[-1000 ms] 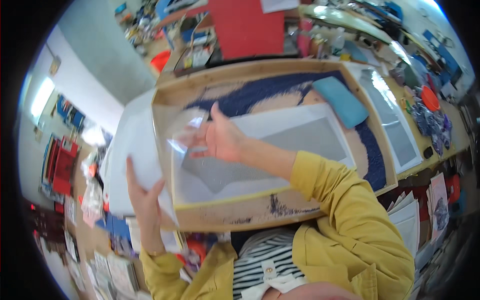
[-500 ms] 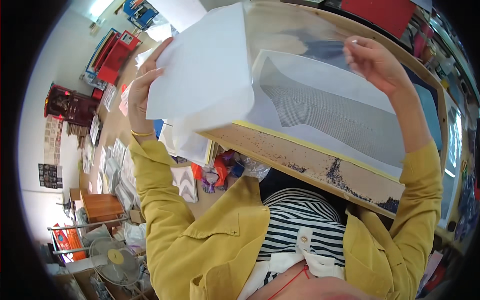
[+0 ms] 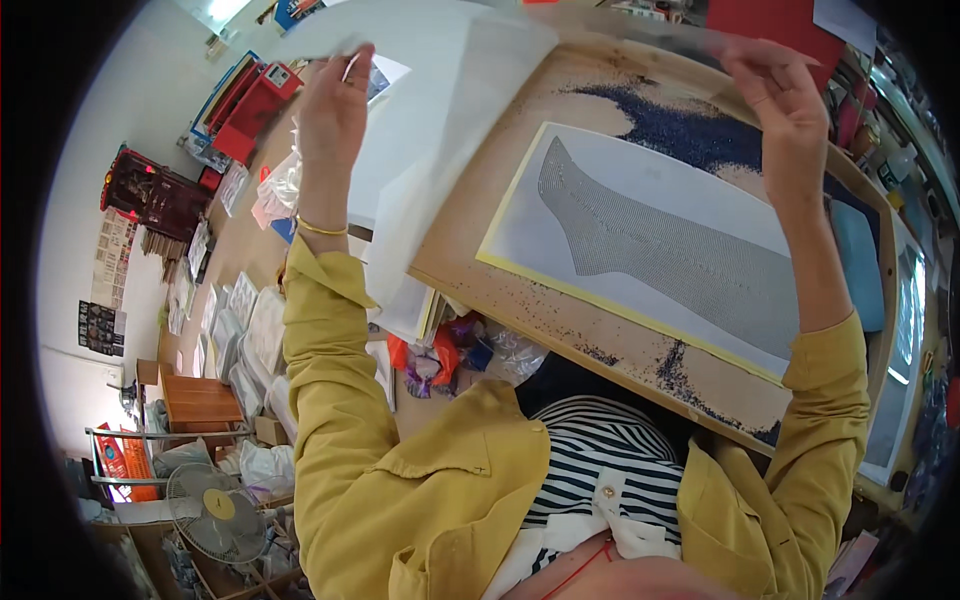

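A large translucent film sheet stretches between my raised hands, its edge blurred. My left hand pinches the film's left corner, and my right hand is closed on the other end. Below it, a white stencil sheet with yellow edges lies in a shallow wooden tray. A curved band of tiny dark dots fills the middle of the stencil. Small dark-blue beads are heaped behind it, with more along the tray's near edge.
A light-blue pad sits at the tray's right side. Red and purple plastic bags lie by the tray's near left corner. Stacked white packs line the table at left, above a standing fan. A red board is at the back right.
Both hands have moved up and away, spreading the film between them. The white sheet has shifted left off the stencil, baring the beads behind. The tray now shows more of its left part.
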Action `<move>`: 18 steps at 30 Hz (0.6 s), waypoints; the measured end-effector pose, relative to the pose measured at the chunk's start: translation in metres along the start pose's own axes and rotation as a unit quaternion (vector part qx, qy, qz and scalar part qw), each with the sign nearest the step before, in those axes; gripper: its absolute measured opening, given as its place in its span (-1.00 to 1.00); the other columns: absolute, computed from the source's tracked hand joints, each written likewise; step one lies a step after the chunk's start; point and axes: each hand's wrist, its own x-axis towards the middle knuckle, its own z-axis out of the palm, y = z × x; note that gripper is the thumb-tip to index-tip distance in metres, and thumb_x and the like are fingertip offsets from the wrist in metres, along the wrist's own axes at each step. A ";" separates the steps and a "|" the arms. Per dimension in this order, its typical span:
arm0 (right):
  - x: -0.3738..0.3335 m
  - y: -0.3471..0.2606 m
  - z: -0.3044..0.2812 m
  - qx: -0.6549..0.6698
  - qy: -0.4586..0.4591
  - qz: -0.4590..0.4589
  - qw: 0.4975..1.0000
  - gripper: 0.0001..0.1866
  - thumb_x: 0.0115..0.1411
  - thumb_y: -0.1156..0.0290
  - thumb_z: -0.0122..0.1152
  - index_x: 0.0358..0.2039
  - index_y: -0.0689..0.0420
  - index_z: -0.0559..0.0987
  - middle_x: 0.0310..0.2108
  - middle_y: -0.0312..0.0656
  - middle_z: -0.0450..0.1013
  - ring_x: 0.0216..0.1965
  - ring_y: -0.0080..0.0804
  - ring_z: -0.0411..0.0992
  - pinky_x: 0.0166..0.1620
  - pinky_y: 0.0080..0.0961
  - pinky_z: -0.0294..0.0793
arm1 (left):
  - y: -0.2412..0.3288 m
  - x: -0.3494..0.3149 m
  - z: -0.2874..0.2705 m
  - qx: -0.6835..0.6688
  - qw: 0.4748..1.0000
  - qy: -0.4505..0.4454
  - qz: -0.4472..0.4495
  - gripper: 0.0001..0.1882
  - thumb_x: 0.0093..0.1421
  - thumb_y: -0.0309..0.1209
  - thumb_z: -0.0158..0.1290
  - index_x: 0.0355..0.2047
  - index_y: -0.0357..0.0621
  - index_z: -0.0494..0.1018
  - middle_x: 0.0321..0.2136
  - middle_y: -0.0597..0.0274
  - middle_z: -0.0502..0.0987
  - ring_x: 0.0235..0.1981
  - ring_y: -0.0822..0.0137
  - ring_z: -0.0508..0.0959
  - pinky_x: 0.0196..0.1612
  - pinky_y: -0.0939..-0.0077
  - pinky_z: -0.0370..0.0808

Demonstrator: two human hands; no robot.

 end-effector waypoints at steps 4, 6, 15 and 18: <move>0.000 -0.012 -0.032 -0.473 0.079 -0.240 0.844 -0.86 0.30 0.49 0.21 -0.15 0.18 0.59 -0.12 -0.21 0.57 -0.12 -0.46 0.50 0.03 -0.60 0.47 | -0.018 -0.001 -0.048 0.288 0.947 0.142 -0.008 -0.78 0.38 -0.33 0.06 -0.16 -0.25 0.52 -0.19 0.15 0.56 -0.12 0.48 0.46 -0.07 0.66 0.34; -0.004 -0.030 -0.066 -0.369 0.117 -0.078 0.919 -0.86 0.31 0.51 0.09 -0.17 0.14 0.58 0.04 -0.23 0.47 0.06 -0.36 0.41 0.19 -0.47 0.34 | -0.013 0.000 -0.086 0.257 0.945 0.201 -0.008 -0.78 0.36 -0.27 0.10 -0.29 -0.17 0.53 -0.36 0.31 0.53 -0.32 0.55 0.42 -0.26 0.68 0.32; -0.025 -0.089 -0.244 -0.560 0.248 0.048 0.789 -0.77 0.40 0.25 0.13 -0.13 0.10 0.62 -0.28 -0.33 0.55 -0.23 -0.58 0.47 -0.05 -0.64 0.40 | 0.075 -0.031 -0.231 0.353 0.897 0.266 0.011 -0.71 0.38 -0.17 0.07 -0.36 -0.13 0.52 -0.54 0.44 0.41 -0.50 0.62 0.31 -0.41 0.75 0.26; -0.046 -0.110 -0.330 -0.593 0.208 0.077 0.774 -0.76 0.41 0.22 0.10 -0.15 0.10 0.61 -0.32 -0.36 0.52 -0.29 -0.59 0.43 -0.12 -0.66 0.37 | 0.073 -0.034 -0.231 0.444 0.843 0.303 0.015 -0.64 0.39 -0.10 0.06 -0.40 -0.13 0.51 -0.58 0.45 0.39 -0.53 0.64 0.29 -0.44 0.76 0.24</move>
